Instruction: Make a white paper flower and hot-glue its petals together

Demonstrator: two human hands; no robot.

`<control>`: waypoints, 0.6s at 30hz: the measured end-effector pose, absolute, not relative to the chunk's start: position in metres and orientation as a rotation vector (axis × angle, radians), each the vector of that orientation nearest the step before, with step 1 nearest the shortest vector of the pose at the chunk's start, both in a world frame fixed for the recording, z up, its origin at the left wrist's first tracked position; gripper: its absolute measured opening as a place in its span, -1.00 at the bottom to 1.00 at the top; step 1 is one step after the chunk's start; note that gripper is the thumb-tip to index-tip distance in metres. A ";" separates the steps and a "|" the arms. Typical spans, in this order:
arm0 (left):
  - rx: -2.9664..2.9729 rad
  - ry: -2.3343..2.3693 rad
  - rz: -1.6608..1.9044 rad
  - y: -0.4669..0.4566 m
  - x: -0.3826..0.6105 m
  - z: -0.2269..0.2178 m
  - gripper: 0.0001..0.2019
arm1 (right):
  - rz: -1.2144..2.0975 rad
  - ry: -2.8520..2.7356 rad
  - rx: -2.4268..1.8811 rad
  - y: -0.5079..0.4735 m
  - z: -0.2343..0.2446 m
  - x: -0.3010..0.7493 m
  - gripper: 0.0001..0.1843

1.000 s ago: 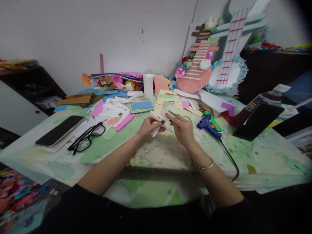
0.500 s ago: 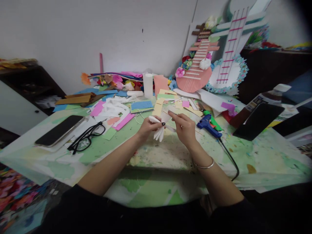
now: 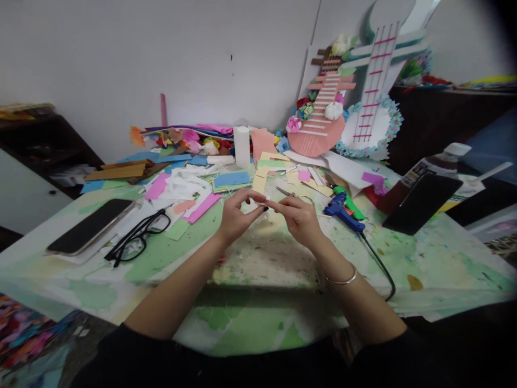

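Over the middle of the table, my left hand [image 3: 236,213] is closed in a pinch, thumb and fingertips together on a small white paper piece [image 3: 260,203]. Most of that paper is hidden by the fingers. From the other side, my right hand [image 3: 301,218] reaches in, its fingertips meeting the left ones at the paper; its other fingers are curled. Just beyond the right hand lies a pair of scissors [image 3: 286,191], partly covered by the knuckles. A pale yellow paper strip [image 3: 259,180] lies behind the fingertips.
To the right rests a blue glue gun [image 3: 343,209] with its cord, near a dark bottle [image 3: 428,167] and a propped black phone [image 3: 422,202]. Glasses [image 3: 139,237] and another phone [image 3: 91,226] lie left. Paper scraps [image 3: 181,188] and paper instruments [image 3: 319,129] occupy the back.
The white paper petals hanging from my left hand are now mostly out of sight. My hands have come together at the fingertips. The scissors now show beyond the right hand.
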State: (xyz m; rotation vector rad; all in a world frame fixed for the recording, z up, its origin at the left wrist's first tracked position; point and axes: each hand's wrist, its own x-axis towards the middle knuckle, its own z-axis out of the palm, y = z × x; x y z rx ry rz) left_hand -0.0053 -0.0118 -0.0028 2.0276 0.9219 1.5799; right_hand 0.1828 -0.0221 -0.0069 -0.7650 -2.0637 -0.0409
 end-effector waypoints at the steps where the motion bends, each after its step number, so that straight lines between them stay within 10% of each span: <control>1: 2.004 0.921 1.589 -0.011 -0.006 -0.004 -0.91 | -0.043 -2.069 -0.762 -0.021 -0.005 0.183 -0.53; 18: 2.089 0.809 1.525 0.042 -0.024 0.093 -0.85 | -0.006 -2.133 -0.658 0.039 0.092 0.179 -0.53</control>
